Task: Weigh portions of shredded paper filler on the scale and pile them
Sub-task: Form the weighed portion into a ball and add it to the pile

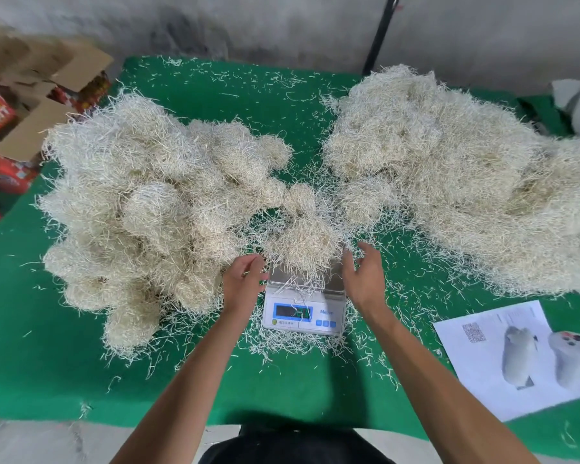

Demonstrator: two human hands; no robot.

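A small white digital scale [303,313] stands at the middle of the green mat, with a portion of cream shredded paper [303,244] heaped on its steel pan. My left hand [243,276] hovers at the portion's left edge, fingers loosely curled and holding nothing. My right hand [362,272] is at the portion's right edge with fingers spread and relaxed. A big heap of rounded paper clumps [148,209] lies to the left of the scale. A larger loose mass of shredded paper [456,182] fills the right side.
The green mat [47,363] is littered with stray paper strands, thickest around the scale. A printed sheet [513,360] lies at the front right. Open cardboard boxes [24,105] stand off the mat at the left. A dark pole [379,35] leans on the grey wall.
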